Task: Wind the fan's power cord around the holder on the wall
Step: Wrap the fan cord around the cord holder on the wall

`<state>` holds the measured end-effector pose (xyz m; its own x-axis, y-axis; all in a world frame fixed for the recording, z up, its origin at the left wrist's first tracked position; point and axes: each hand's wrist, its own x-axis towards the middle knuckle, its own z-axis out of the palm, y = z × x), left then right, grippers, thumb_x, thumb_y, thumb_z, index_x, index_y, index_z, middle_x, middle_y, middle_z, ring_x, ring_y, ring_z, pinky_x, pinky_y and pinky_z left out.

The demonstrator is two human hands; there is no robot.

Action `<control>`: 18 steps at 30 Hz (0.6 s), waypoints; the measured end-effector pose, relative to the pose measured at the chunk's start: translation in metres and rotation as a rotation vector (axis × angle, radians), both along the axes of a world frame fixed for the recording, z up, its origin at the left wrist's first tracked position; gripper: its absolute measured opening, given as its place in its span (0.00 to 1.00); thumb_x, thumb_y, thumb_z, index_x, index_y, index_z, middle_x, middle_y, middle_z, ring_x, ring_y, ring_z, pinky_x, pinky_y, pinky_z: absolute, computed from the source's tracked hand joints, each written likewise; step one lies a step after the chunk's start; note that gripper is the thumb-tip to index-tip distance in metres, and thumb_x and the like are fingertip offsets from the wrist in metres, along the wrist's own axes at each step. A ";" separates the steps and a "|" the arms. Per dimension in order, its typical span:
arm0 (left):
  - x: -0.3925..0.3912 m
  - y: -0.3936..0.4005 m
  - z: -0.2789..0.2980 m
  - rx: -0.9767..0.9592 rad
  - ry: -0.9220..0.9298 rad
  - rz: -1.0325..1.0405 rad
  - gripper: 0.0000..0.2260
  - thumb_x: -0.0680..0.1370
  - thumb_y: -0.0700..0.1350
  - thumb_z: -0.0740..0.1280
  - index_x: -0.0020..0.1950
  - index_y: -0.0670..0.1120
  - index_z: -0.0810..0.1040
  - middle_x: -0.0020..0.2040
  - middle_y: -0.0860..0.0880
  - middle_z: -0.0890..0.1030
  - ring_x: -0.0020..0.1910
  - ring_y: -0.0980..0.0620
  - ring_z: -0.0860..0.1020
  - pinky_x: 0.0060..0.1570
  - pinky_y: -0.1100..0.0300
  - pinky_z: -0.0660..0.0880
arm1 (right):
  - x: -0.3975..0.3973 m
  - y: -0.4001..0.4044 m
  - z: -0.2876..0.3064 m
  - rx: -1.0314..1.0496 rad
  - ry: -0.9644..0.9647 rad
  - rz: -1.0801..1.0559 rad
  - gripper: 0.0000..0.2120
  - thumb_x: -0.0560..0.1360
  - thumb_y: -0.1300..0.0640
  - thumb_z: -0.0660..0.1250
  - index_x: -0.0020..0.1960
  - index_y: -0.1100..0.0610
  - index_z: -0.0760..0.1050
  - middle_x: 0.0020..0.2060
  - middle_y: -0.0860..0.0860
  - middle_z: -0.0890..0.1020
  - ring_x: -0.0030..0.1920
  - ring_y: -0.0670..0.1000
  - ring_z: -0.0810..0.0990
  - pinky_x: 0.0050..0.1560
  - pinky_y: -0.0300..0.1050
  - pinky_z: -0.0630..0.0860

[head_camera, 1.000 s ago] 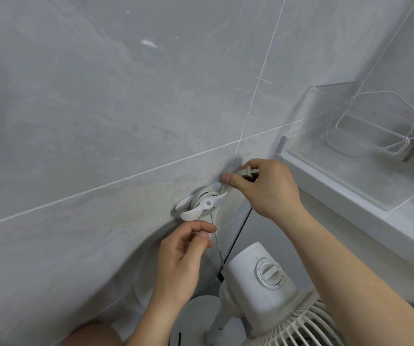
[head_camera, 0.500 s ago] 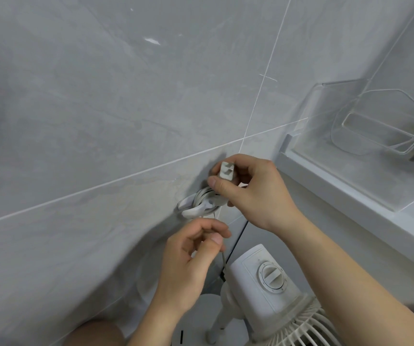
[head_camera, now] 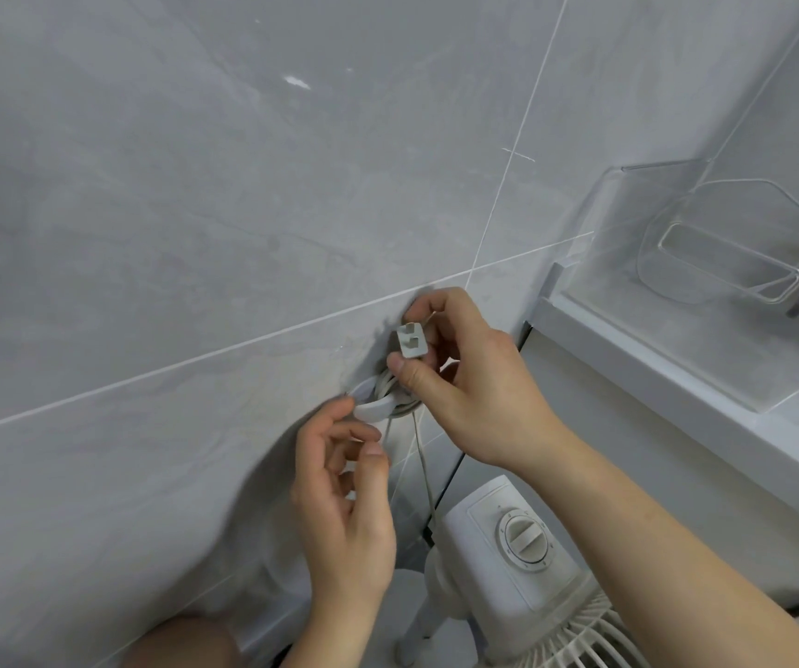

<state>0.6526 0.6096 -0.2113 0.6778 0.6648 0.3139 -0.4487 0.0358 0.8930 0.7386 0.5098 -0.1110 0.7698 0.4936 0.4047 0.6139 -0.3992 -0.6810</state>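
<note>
My right hand [head_camera: 479, 378] pinches the plug [head_camera: 411, 340] just above the wall holder [head_camera: 374, 408], where the light, limp cord [head_camera: 395, 392] is coiled, while my left hand [head_camera: 344, 503] hovers half-curled, holding nothing; grip the rigid plug.

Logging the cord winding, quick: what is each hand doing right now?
Left hand: half curled, holding nothing, one fingertip at the holder.
Right hand: closed on the plug above the wound cord.
</note>
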 end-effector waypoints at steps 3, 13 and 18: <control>-0.001 -0.005 0.001 -0.082 -0.006 -0.022 0.18 0.73 0.50 0.65 0.63 0.54 0.77 0.45 0.51 0.82 0.40 0.44 0.81 0.34 0.50 0.78 | 0.001 0.001 0.000 0.025 0.018 -0.008 0.13 0.79 0.58 0.71 0.56 0.48 0.69 0.35 0.51 0.76 0.38 0.54 0.78 0.37 0.43 0.74; -0.002 -0.014 0.002 -0.334 -0.074 -0.106 0.19 0.71 0.48 0.67 0.62 0.46 0.77 0.46 0.44 0.84 0.43 0.49 0.82 0.33 0.57 0.79 | 0.005 -0.001 0.001 -0.101 -0.077 0.029 0.07 0.78 0.55 0.74 0.52 0.52 0.77 0.33 0.48 0.78 0.37 0.53 0.79 0.42 0.54 0.79; -0.002 -0.012 0.002 -0.327 -0.084 -0.110 0.18 0.71 0.47 0.67 0.59 0.45 0.77 0.46 0.43 0.83 0.43 0.47 0.82 0.33 0.56 0.79 | 0.004 0.000 0.004 -0.181 -0.168 0.119 0.04 0.77 0.57 0.74 0.52 0.53 0.81 0.37 0.45 0.77 0.39 0.51 0.78 0.42 0.55 0.78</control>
<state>0.6509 0.5975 -0.2094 0.7316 0.6642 0.1537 -0.4977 0.3661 0.7863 0.7428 0.5097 -0.1072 0.6316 0.6525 0.4186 0.7621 -0.4235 -0.4898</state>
